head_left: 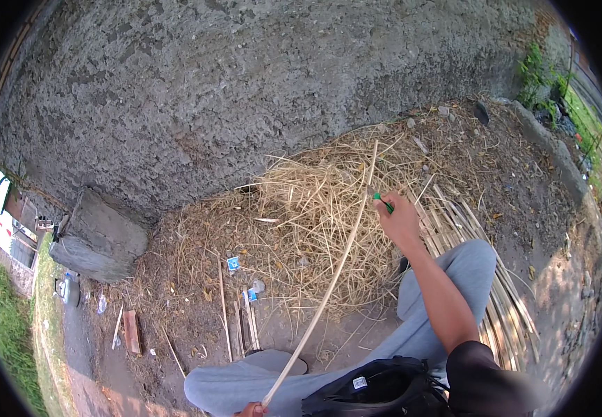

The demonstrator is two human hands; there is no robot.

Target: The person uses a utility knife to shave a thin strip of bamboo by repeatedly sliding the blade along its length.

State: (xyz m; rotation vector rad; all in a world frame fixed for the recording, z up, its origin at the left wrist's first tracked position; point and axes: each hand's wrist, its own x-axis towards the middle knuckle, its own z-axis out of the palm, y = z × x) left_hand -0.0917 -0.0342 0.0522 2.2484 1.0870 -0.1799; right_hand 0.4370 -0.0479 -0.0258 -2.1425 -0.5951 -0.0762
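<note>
A long, thin pale strip, which looks like bamboo (336,276), runs slantwise from the lower edge up over the straw-coloured shavings. My left hand (251,410) is closed on its near end, and most of that hand is cut off by the lower edge. My right hand (400,219) is closed round the green handle of a small knife (383,201). The blade is small in view and lies at the strip's upper part; I cannot tell whether it touches. Beneath the strip spreads a tangled heap of shavings (308,191).
Beside my right knee lie several split strips (513,313). A rough grey wall (245,90) rises behind the heap. A concrete block (103,233) stands at left. Loose sticks (224,309), a blue packet (233,263) and a brown piece (131,332) lie on the soil. A black bag (377,382) rests at my lap.
</note>
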